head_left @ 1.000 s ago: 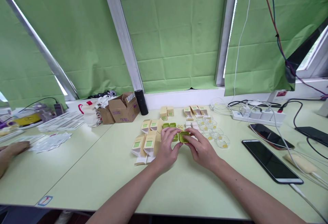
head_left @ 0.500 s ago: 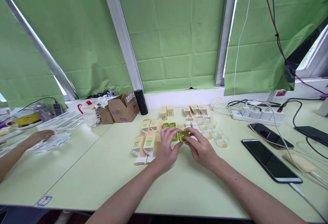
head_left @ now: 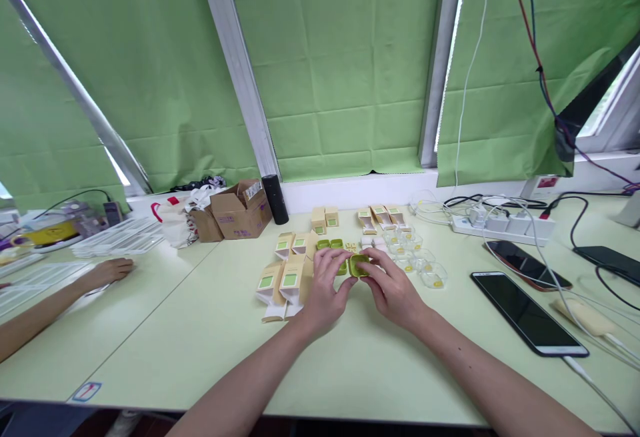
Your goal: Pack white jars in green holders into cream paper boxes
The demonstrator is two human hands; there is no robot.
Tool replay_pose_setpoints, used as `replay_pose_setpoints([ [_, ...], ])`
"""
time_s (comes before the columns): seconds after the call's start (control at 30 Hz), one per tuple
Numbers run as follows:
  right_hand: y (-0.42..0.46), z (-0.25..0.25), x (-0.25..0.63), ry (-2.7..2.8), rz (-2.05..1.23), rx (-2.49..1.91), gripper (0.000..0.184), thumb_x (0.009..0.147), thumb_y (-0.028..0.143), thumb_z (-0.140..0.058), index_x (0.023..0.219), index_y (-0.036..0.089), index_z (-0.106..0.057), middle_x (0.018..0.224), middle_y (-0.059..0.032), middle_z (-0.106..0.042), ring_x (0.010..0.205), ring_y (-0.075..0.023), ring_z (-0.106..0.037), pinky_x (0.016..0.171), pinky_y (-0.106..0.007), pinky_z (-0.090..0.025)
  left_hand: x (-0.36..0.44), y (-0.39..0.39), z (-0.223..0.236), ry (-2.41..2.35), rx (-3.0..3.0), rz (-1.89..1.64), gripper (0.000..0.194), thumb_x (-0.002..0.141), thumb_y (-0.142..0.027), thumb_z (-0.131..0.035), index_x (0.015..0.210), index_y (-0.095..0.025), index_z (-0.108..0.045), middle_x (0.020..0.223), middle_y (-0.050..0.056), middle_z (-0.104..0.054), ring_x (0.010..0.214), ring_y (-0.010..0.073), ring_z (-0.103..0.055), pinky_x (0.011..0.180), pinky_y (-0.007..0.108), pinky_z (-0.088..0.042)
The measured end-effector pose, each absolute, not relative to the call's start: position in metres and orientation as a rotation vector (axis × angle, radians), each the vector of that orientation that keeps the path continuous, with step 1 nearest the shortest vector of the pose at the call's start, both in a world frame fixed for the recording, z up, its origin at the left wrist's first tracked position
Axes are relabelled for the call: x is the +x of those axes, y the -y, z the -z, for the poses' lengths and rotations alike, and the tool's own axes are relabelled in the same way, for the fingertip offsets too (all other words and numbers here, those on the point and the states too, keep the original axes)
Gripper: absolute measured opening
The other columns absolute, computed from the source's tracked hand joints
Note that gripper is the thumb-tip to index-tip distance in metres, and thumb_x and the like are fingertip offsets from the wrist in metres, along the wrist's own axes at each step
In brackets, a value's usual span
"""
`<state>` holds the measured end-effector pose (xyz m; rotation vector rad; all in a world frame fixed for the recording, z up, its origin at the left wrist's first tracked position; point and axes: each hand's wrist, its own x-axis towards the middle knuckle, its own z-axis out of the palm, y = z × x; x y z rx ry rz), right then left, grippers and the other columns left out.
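Observation:
Between my two hands is a small square green tray (head_left: 359,266), tilted toward me. My left hand (head_left: 327,290) pinches its left side, and my right hand (head_left: 393,287) grips the right side with fingertips inside the rim. Just behind my left fingers lie more green trays (head_left: 330,244), partly hidden. Small yellowish pieces (head_left: 351,247) and white blocks (head_left: 373,242) sit beyond the held tray. Clear plastic cups with yellow spots (head_left: 434,275) stand to the right of my right hand. Left of my left hand are several open cardboard boxes with green windows (head_left: 293,280).
More small boxes (head_left: 380,217) stand farther back. A brown carton (head_left: 243,210) and a black cylinder (head_left: 275,198) are by the wall. Phones (head_left: 530,314), a power strip (head_left: 505,225) and cables lie on the right. Another person's hand (head_left: 113,272) works at the left over white sheets.
My hands and the green tray stay nearly still. At the left, the other person's hand has moved rightward and toward the table's middle, over the white sheets.

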<state>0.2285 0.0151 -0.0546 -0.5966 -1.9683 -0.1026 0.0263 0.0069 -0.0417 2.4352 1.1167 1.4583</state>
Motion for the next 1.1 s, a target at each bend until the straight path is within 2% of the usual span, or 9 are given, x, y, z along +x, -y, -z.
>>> replay_pose_setpoints([
  [0.17,-0.014,0.055,0.228,1.959,0.061,-0.605,0.035,0.104,0.01,-0.047,0.134,0.021,-0.061,0.139,-0.0195,-0.058,0.131,-0.0303,-0.062,0.097,-0.047,-0.064,0.026,-0.006,0.041,-1.123,2.414,-1.44,0.042,0.101,-0.027,-0.065,0.142,-0.028,-0.059,0.136,0.011,-0.062,0.135,0.0299,-0.046,0.114,0.052,-0.045],
  [0.33,-0.016,0.056,0.227,1.825,-0.08,-0.679,0.024,0.106,0.019,-0.051,0.125,0.023,-0.065,0.136,-0.0164,-0.065,0.133,-0.0293,-0.063,0.106,-0.05,-0.06,0.025,-0.004,0.038,-1.108,2.413,-1.41,0.051,0.103,-0.032,-0.063,0.152,-0.028,-0.051,0.142,0.012,-0.061,0.138,0.0304,-0.044,0.117,0.053,-0.042],
  [0.43,-0.02,0.057,0.225,1.695,-0.27,-0.733,0.017,0.108,0.03,-0.052,0.113,0.023,-0.067,0.129,-0.0144,-0.07,0.122,-0.0277,-0.069,0.095,-0.044,-0.066,0.025,-0.004,0.038,-1.104,2.42,-1.421,0.049,0.104,-0.031,-0.06,0.151,-0.027,-0.051,0.141,0.013,-0.062,0.137,0.0305,-0.045,0.116,0.053,-0.042],
  [0.5,-0.022,0.058,0.224,1.628,-0.434,-0.754,0.022,0.108,0.039,-0.052,0.108,0.022,-0.066,0.124,-0.0131,-0.071,0.108,-0.0248,-0.074,0.082,-0.038,-0.068,0.025,-0.005,0.038,-1.117,2.425,-1.421,0.047,0.104,-0.03,-0.059,0.15,-0.026,-0.052,0.14,0.013,-0.062,0.136,0.0305,-0.046,0.115,0.052,-0.042],
  [0.6,-0.023,0.058,0.223,1.564,-0.621,-0.798,0.03,0.108,0.049,-0.051,0.104,0.022,-0.064,0.1,-0.0071,-0.073,0.081,-0.0198,-0.075,0.071,-0.034,-0.066,0.025,-0.005,0.039,-1.134,2.44,-1.403,0.047,0.104,-0.028,-0.059,0.151,-0.026,-0.051,0.142,0.012,-0.061,0.137,0.0303,-0.045,0.116,0.052,-0.041],
  [0.67,-0.022,0.057,0.223,1.54,-0.681,-0.839,0.035,0.107,0.054,-0.051,0.098,0.022,-0.061,0.083,-0.0022,-0.07,0.071,-0.0184,-0.074,0.069,-0.033,-0.064,0.026,-0.004,0.039,-1.134,2.453,-1.394,0.048,0.104,-0.027,-0.059,0.15,-0.027,-0.05,0.142,0.012,-0.06,0.137,0.0303,-0.044,0.116,0.052,-0.042],
  [0.93,-0.016,0.051,0.225,1.499,-0.791,-0.906,0.048,0.103,0.068,-0.049,0.088,0.024,-0.057,0.072,-0.0022,-0.072,0.059,-0.0178,-0.068,0.059,-0.03,-0.054,0.029,-0.007,0.032,-1.092,2.521,-1.336,0.066,0.095,-0.018,-0.067,0.155,-0.03,-0.044,0.151,0.013,-0.051,0.144,0.0335,-0.04,0.12,0.059,-0.039],
  [1.03,-0.016,0.052,0.223,1.484,-0.841,-0.922,0.05,0.101,0.071,-0.05,0.086,0.024,-0.056,0.066,-0.0013,-0.071,0.055,-0.018,-0.066,0.055,-0.029,-0.052,0.033,-0.011,0.025,-1.041,2.584,-1.246,0.067,0.091,-0.014,-0.069,0.152,-0.032,-0.049,0.152,0.013,-0.05,0.144,0.0345,-0.04,0.12,0.061,-0.04],
  [1.1,-0.017,0.054,0.223,1.474,-0.88,-0.923,0.051,0.1,0.074,-0.05,0.086,0.025,-0.057,0.063,-0.0008,-0.069,0.054,-0.0184,-0.065,0.053,-0.029,-0.052,0.036,-0.014,0.02,-0.997,2.609,-1.186,0.061,0.09,-0.009,-0.067,0.146,-0.031,-0.056,0.147,0.012,-0.054,0.141,0.0336,-0.042,0.118,0.059,-0.042],
])
